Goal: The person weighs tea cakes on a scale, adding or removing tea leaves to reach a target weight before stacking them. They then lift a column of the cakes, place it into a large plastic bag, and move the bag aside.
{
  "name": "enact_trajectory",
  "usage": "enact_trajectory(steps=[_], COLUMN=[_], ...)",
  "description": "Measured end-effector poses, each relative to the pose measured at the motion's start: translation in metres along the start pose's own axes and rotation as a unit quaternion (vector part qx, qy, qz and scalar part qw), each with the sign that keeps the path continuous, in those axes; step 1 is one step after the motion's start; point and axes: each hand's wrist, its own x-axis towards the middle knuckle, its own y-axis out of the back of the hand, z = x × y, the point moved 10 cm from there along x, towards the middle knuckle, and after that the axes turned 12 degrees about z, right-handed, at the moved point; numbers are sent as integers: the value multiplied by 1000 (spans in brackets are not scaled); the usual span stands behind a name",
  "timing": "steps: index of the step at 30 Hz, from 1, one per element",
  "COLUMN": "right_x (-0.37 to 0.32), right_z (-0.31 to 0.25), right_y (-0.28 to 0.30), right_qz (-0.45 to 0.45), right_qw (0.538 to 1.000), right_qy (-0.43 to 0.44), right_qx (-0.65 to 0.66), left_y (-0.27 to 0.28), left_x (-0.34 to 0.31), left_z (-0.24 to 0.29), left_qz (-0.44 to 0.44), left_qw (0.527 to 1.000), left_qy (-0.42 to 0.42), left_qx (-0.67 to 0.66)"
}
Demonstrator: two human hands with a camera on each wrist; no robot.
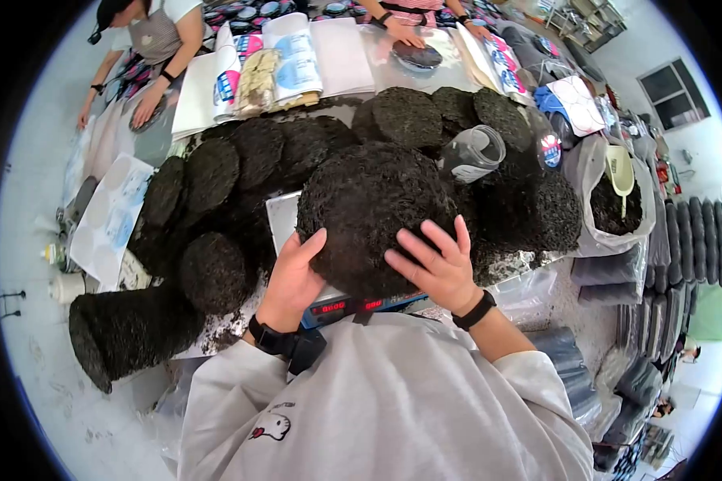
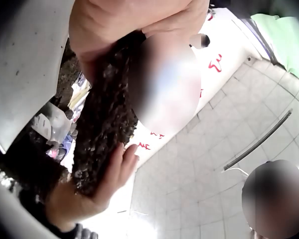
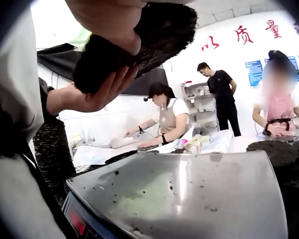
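Between both hands is a thick, round, dark cake of dried seaweed [image 1: 373, 208], raised over a digital scale. My left hand [image 1: 295, 268] grips its left edge, thumb on the side facing me. On the right my right hand [image 1: 440, 264] holds it too, several fingers spread over its surface. The left wrist view has the seaweed cake [image 2: 107, 114] edge-on, with the right hand's fingers [image 2: 120, 167] along one face. Below, the scale's metal pan [image 3: 189, 186] carries only dark crumbs; its red display [image 1: 353, 306] is lit.
Round seaweed cakes [image 1: 208, 172] line the table's far side and left. A stacked roll of them [image 1: 132, 333] lies front left. At right are a clear plastic cylinder [image 1: 475, 152] and a bag [image 1: 582, 200] with a scoop [image 1: 619, 170]. Other people work across the table.
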Motion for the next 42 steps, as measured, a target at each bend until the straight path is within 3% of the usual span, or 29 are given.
enact_trajectory(steps=[2,4,7,12,14,16,18,22,24,25,27,28,30,32,34,35,36,37,38,40,41,42], right_x=[-20,-39,-54,-47,-34,-17,4,11,-3,-9,-40,-39,-9,-7,-36,-44,-55,-85,-80,-79,-81,-87], right_z=[23,38,39,13,-12,-33,-41,-41,-30,-29,-48,-52,-61,-83,-73,-66,-22,3,10,15,19,19], right_y=[-10,2,16,1,-11,-29,-29,-52,-101,-120,-167,-164,-109,-87,-101,-102,-102,-105,-100,-88,-82,-78], right_qz=[-42,-19,-15,4,-4,-100,-150,-180,-199,-200,-395,-397,-198,-243,-286,-287,-190,-67,56,118,127,126], right_qw=[994,988,989,993,998,993,978,946,912,912,868,868,908,937,927,928,828,620,516,406,409,396], right_qy=[-78,-132,-135,-115,-67,-50,-95,-143,-231,-228,-187,-183,-189,-87,-82,-82,-376,-625,-650,-680,-681,-691], right_qx=[-65,-80,-58,-25,3,32,106,229,276,275,237,238,317,236,228,224,370,469,555,599,593,591], left_y=[22,37,57,71,72,75,82,122,143,150,157,158,151,144,98,75,55,70,86,158,189,215], left_x=[0,-8,-25,-40,-47,-55,-59,-47,-34,-31,-37,-38,-42,-53,-64,-69,-80,-80,-83,-82,-76,-68], left_z=[-2,-1,6,7,5,8,14,-6,-26,-36,-44,-40,-34,-25,-13,-7,16,42,73,111,126,129], left_qz=[24,50,110,119,117,137,141,196,202,226,305,307,242,242,141,48,-11,36,79,277,325,359], left_qw=[1000,998,992,990,991,987,986,978,978,973,952,951,967,967,984,994,996,989,957,863,755,611], left_qy=[-5,-8,-39,-54,-52,-58,-78,-77,-59,-40,-13,-16,-48,-30,24,27,-24,-143,-256,-342,-374,-389], left_qx=[-16,-37,-41,-48,-47,-56,-45,6,-10,-15,13,10,-67,-76,-105,-92,-81,15,112,248,429,589])
